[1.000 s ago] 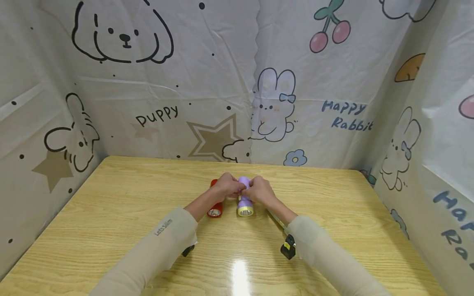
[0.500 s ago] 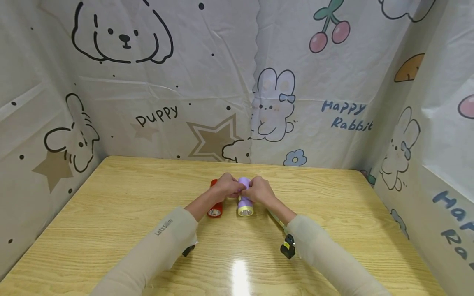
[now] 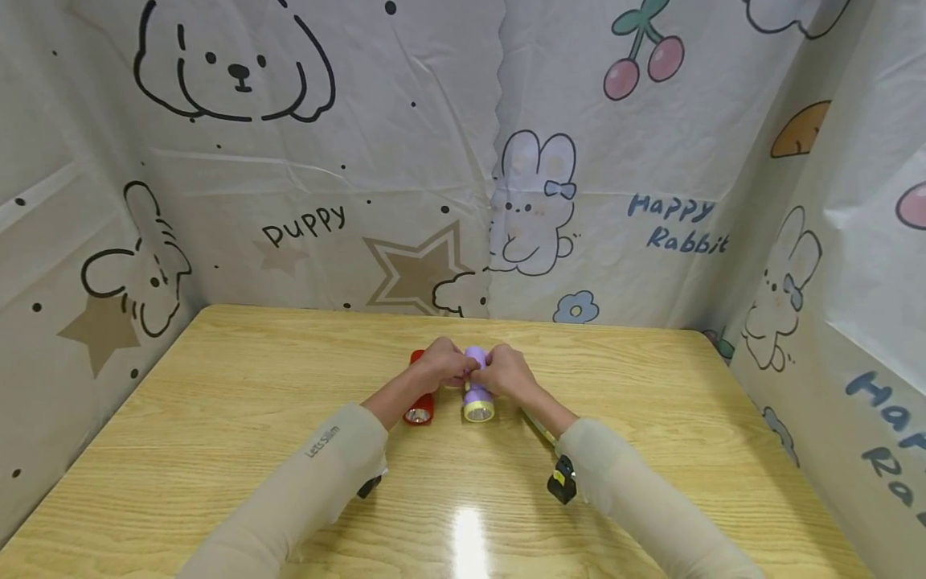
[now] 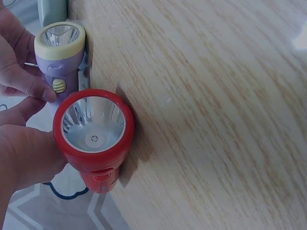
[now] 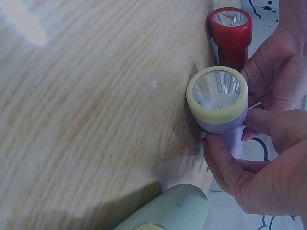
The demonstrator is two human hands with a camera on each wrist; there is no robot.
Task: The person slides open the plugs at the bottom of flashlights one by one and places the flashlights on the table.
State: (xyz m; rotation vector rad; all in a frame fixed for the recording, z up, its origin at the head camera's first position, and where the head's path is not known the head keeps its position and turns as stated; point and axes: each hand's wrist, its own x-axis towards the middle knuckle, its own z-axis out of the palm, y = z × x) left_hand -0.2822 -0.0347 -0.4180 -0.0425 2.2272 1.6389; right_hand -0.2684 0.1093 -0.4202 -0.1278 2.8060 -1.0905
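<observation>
A purple flashlight (image 3: 477, 398) with a pale yellow rim lies with its lens toward me, between both hands. My right hand (image 3: 509, 372) grips its barrel from the right, thumb on top near the yellow switch (image 4: 59, 86). From the left, my left hand (image 3: 443, 363) holds the barrel, its thumb meeting the purple body; some of its fingers are hidden behind. A red flashlight (image 4: 96, 139) lies just left of the purple one, partly covered by my left hand and forearm in the head view. No light shows in either lens.
A pale green rounded object (image 5: 175, 208) with a yellowish patch lies on the wooden table (image 3: 253, 450) right of the purple flashlight, mostly under my right forearm in the head view. A printed cloth (image 3: 325, 265) hangs behind the table's back edge.
The head view has shifted very slightly. Both hands keep the same hold on the purple flashlight, and the flashlights stay in place.
</observation>
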